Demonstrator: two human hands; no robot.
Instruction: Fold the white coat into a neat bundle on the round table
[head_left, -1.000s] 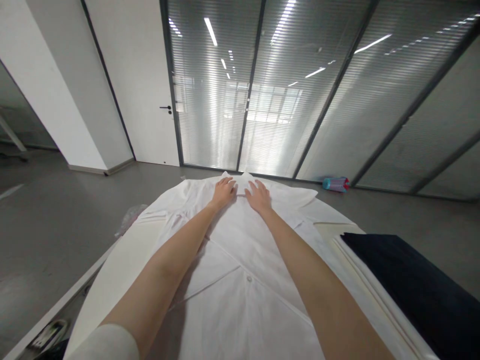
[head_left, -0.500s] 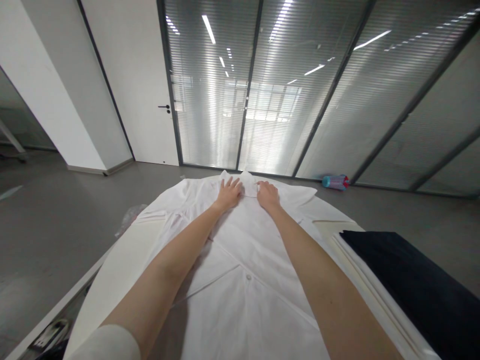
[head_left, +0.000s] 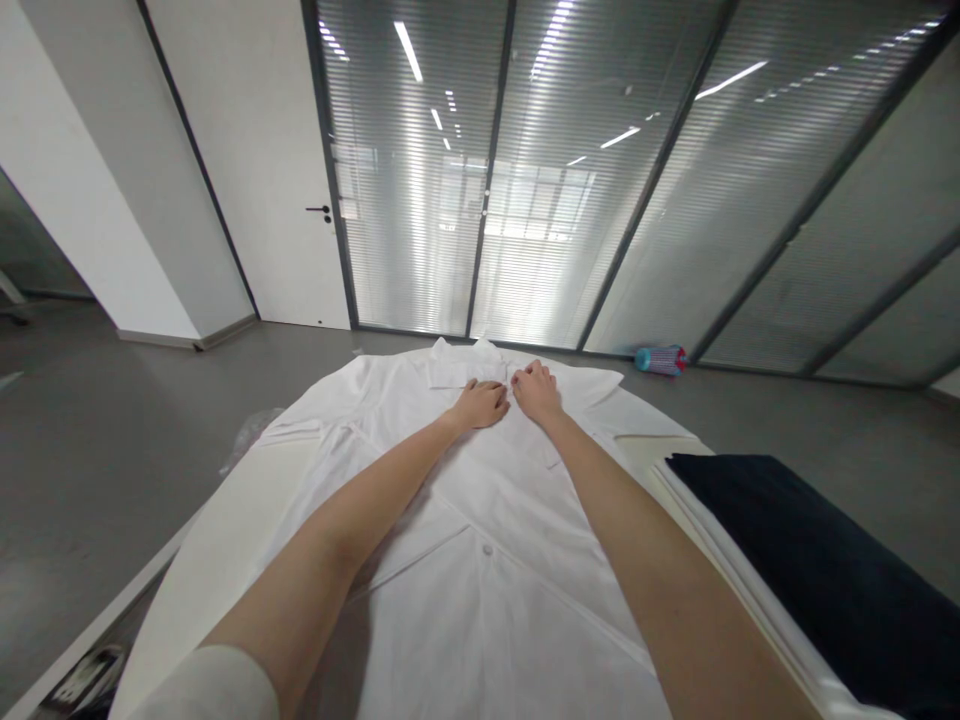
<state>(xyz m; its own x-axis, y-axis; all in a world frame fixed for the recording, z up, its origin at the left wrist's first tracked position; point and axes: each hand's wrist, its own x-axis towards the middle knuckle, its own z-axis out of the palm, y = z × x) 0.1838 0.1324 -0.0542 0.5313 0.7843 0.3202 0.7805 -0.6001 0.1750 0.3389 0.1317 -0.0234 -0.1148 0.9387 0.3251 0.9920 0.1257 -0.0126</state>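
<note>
The white shirt reaches the far edge of the counter, left hand and right hand curled near its collar, grip impossible to tell, floor stretching left, dark cloth bordering right.

The left hand, spread over a white shirt's collar moments earlier, now rests nearer the camera and farther right, fingers curled, just beside the right hand, itself shifted rightward; the collar's left side lies uncovered.
</note>
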